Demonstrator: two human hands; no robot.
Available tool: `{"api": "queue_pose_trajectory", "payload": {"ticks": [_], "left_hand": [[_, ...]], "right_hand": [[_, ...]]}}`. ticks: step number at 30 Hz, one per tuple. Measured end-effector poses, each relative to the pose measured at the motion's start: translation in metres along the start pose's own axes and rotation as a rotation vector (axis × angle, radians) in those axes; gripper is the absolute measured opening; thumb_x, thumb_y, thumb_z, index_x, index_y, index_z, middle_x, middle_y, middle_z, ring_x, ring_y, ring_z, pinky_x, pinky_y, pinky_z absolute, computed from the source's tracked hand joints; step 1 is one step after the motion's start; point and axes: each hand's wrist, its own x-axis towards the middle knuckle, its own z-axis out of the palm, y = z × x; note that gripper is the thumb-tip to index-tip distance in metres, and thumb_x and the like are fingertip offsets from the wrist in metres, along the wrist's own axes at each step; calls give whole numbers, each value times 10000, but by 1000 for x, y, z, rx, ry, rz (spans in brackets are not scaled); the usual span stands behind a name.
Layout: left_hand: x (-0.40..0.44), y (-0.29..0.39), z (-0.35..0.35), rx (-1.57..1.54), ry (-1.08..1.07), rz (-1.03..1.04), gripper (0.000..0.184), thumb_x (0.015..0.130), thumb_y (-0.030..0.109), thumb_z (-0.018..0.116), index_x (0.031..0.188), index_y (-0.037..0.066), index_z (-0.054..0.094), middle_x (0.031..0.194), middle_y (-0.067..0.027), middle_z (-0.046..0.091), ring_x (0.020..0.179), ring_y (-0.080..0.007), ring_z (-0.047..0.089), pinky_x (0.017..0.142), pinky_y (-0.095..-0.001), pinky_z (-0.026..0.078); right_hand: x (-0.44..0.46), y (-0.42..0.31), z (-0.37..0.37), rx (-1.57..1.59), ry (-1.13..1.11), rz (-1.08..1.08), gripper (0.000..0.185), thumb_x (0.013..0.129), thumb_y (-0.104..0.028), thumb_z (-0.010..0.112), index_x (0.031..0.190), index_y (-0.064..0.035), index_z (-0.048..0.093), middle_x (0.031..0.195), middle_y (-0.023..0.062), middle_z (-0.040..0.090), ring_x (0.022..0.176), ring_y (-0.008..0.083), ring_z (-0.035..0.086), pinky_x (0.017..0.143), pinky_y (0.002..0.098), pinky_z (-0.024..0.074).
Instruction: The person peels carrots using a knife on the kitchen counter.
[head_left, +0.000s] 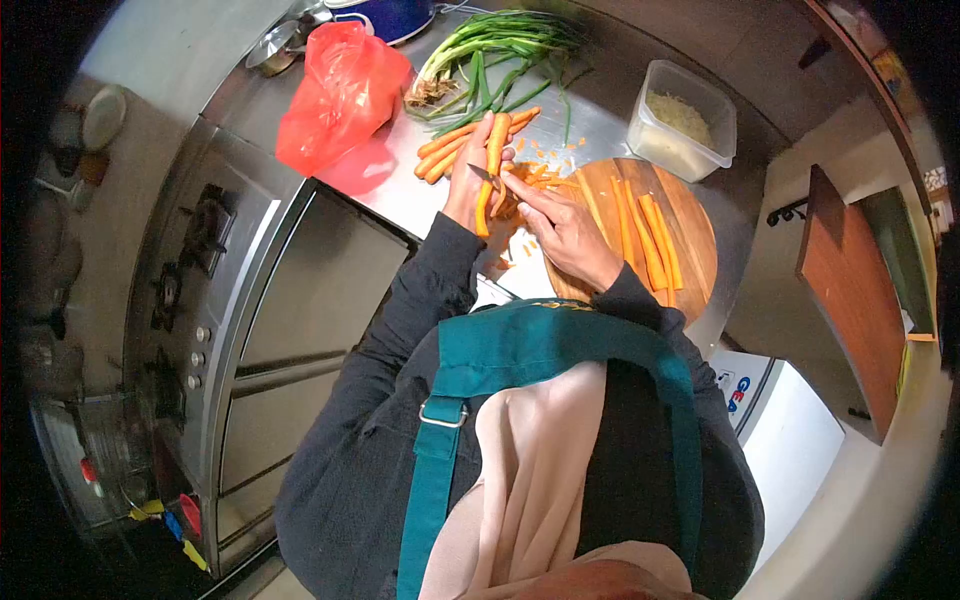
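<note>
My left hand (467, 178) is closed around a carrot (497, 140), which points down toward me. In my right hand (567, 232) is a small knife (484, 174), its dark blade lying across the carrot. Several unpeeled-looking carrots (440, 157) lie just beyond my left hand. Orange peelings (545, 177) are scattered around my hands and at the edge of a round wooden board (695, 215). Several long carrots (655, 245) rest on that board, to the right of my right hand.
Green onions (500, 50) lie at the back, beside a red plastic bag (340, 95). A clear container (682, 125) with pale shredded food stands back right. The stove (200, 290) is at left, a metal pot (275, 50) back left.
</note>
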Motion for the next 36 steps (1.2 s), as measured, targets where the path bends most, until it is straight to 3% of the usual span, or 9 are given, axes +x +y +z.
{"api": "queue_pose_trajectory", "payload": {"ticks": [9, 11, 13, 14, 17, 18, 21, 24, 36], "left_hand": [[-9, -7, 13, 54, 77, 3, 256, 856, 333, 553, 841, 79, 517, 632, 3, 478, 509, -71, 465, 420, -180, 380], [-22, -11, 19, 199, 67, -32, 287, 857, 405, 510, 858, 118, 525, 585, 22, 483, 416, -69, 441, 326, -193, 333], [-49, -7, 50, 205, 35, -40, 290, 870, 426, 469, 899, 141, 514, 564, 46, 477, 385, -59, 428, 297, -189, 328], [-11, -25, -7, 49, -70, 56, 297, 883, 371, 463, 1029, 117, 509, 645, 37, 492, 452, -49, 450, 350, -170, 376], [-32, -21, -3, 346, -133, 274, 454, 883, 269, 463, 1291, 85, 382, 882, -7, 507, 675, -31, 494, 406, -130, 398], [-38, -21, 2, 498, -196, 392, 590, 848, 225, 529, 1338, 30, 263, 924, -35, 513, 614, -91, 496, 463, -191, 428], [-18, -16, 8, 172, -57, 59, 412, 864, 381, 499, 1122, 60, 481, 899, -59, 550, 745, -160, 562, 602, -260, 491], [-11, -26, 24, 125, -44, 3, 391, 872, 436, 464, 1012, 76, 530, 841, -74, 577, 701, -184, 584, 588, -309, 505], [-26, -20, 26, 115, -72, 65, 219, 891, 336, 485, 874, 120, 512, 690, 20, 511, 545, -75, 497, 412, -185, 383]], "right_hand": [[8, 10, 1, -66, 108, -87, 406, 865, -154, 467, 1268, -199, 451, 758, 157, 543, 735, 316, 558, 656, 375, 447], [12, 10, -6, -26, 237, -155, 395, 861, -169, 461, 1255, -206, 466, 813, 164, 584, 770, 321, 574, 656, 379, 455], [7, 13, -12, 55, 22, 98, 380, 879, -150, 453, 1257, -187, 472, 944, 141, 589, 840, 256, 554, 787, 355, 432], [6, 17, -10, 58, -64, 48, 382, 874, -183, 465, 1256, -201, 474, 884, 143, 587, 778, 255, 563, 741, 365, 444], [-3, -7, -18, -98, -53, -23, 402, 879, -193, 434, 1281, -207, 438, 800, 185, 570, 702, 328, 564, 656, 395, 459], [-4, -2, -16, -85, 3, -60, 410, 881, -187, 423, 1290, -205, 424, 822, 193, 574, 713, 336, 561, 663, 401, 457], [0, 2, -24, -63, 50, -67, 413, 887, -183, 401, 1301, -189, 406, 881, 197, 591, 746, 336, 568, 685, 401, 455], [4, 8, -30, -64, 81, -33, 408, 887, -188, 405, 1295, -174, 410, 952, 198, 592, 828, 341, 577, 726, 394, 461], [10, 14, -22, 44, 77, 70, 392, 880, -173, 453, 1272, -187, 441, 1128, 153, 553, 978, 299, 565, 818, 347, 445]]}}
